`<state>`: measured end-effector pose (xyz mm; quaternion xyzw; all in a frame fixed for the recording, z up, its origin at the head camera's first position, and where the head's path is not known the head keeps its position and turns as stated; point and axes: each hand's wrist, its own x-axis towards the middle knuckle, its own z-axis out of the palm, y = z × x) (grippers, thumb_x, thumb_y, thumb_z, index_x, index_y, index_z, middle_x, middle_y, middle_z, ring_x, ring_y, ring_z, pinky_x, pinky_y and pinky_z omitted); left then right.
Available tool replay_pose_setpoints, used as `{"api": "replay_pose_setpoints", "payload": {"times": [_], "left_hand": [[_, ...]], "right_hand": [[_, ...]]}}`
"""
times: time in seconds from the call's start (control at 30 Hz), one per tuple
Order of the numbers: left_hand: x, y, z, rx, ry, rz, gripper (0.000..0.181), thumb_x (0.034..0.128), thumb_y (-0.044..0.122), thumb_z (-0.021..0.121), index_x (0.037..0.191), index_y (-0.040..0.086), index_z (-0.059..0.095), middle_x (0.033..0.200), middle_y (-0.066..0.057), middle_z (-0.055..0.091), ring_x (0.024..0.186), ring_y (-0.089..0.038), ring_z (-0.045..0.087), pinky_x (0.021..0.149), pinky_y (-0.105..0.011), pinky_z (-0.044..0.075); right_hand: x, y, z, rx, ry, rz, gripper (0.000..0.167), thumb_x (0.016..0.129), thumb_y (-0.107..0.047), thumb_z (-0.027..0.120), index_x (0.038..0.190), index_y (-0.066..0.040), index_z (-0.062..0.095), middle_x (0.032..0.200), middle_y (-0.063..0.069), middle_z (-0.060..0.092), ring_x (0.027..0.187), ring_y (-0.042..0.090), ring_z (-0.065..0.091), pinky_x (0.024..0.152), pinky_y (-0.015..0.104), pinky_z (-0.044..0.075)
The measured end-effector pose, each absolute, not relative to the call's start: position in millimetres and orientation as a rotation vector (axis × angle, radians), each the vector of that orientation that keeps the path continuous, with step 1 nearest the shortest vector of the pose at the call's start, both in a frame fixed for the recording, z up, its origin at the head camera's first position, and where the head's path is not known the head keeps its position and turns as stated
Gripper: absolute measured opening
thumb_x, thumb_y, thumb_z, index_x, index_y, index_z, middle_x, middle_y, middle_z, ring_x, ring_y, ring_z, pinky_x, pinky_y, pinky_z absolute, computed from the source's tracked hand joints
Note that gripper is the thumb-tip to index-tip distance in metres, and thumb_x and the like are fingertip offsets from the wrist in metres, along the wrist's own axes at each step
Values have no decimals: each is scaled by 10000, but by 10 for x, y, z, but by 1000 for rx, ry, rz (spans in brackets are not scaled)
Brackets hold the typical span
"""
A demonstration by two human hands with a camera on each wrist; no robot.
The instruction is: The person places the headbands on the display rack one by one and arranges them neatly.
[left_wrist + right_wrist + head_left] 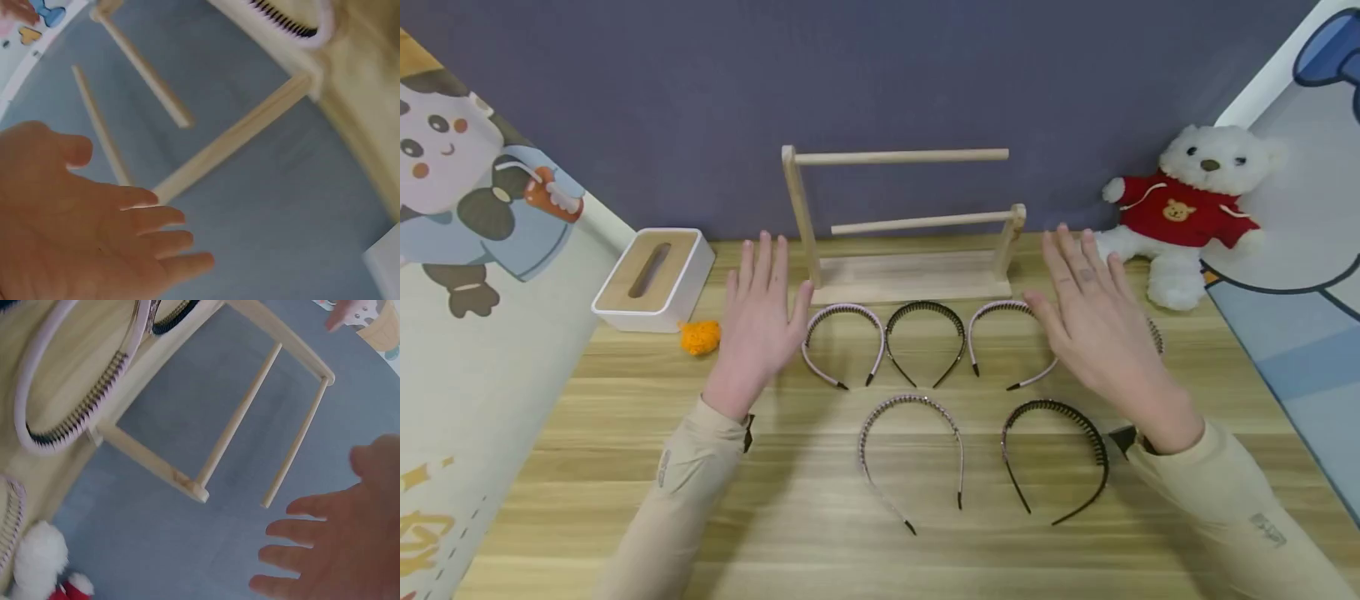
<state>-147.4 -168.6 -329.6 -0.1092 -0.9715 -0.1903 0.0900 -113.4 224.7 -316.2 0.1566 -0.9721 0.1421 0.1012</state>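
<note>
My left hand [757, 327], fingers straight and spread, is held left of a wooden rack [917, 275] and holds nothing. On the right, my right hand [1097, 333] is spread the same way, palm down, partly covering a pink headband [1009, 305] and another headband [1154, 335] behind it. Between the hands lie a pink headband [844, 308] and a black headband [925, 307]. Nearer the front are a beaded headband [862, 442] and a dark headband [1103, 454]. Both palms show empty in the wrist views, the left hand [94, 219] and the right hand [350, 531].
A white tissue box [692, 279] with a wooden top stands at the back left, an orange ball-like item [700, 337] beside it. A white teddy bear [1180, 208] in a red top sits at the back right. Behind the rack rises a dark blue panel [895, 75].
</note>
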Motion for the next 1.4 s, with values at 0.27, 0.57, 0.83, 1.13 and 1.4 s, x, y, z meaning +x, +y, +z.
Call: {"api": "replay_pose_setpoints", "payload": {"times": [0.27,0.57,0.83,1.13,1.4], "left_hand": [[-2041,-1847,-3591,-263,-2748,-1172,609,1176,221,350,1670,-76,154,1697,-317,232,1377,-505,507,1311,-528,274],[-2330,-1865,-3748,-256,-2621,-1472,607,1184,264,389,1700,21,180,1744,-169,219,1589,-338,272,1336,-405,186],[-2409,-1773,-3818,-258,-2588,-1512,580,1190,263,354,1707,54,196,1728,-179,263,1587,-330,270,1334,-399,187],[-2428,-1739,-3886,-234,-2571,-1545,539,1189,209,351,1699,68,253,1692,-204,346,1554,-371,341,1319,-445,261],[-2453,-1715,-3901,-225,-2538,-1542,491,1184,158,353,1655,17,338,1573,-291,484,1405,-455,503,1200,-564,439]], "right_hand": [[-1003,2316,-3186,414,-2738,696,591,1179,-371,379,1619,23,403,1628,282,424,1466,526,401,1178,725,350],[-675,2614,-3379,416,-2841,822,394,1164,-196,483,1417,76,612,1292,282,670,1086,432,681,885,646,573],[-538,2885,-3796,480,-3118,767,321,979,-81,794,1229,92,689,1139,238,739,877,308,749,695,461,670],[-465,2949,-4064,472,-3176,765,389,887,-95,877,1180,84,695,995,48,693,805,206,715,668,371,652],[-492,2972,-4096,486,-3181,744,302,882,-80,874,1111,39,717,976,-4,665,800,181,702,657,326,626]]}}
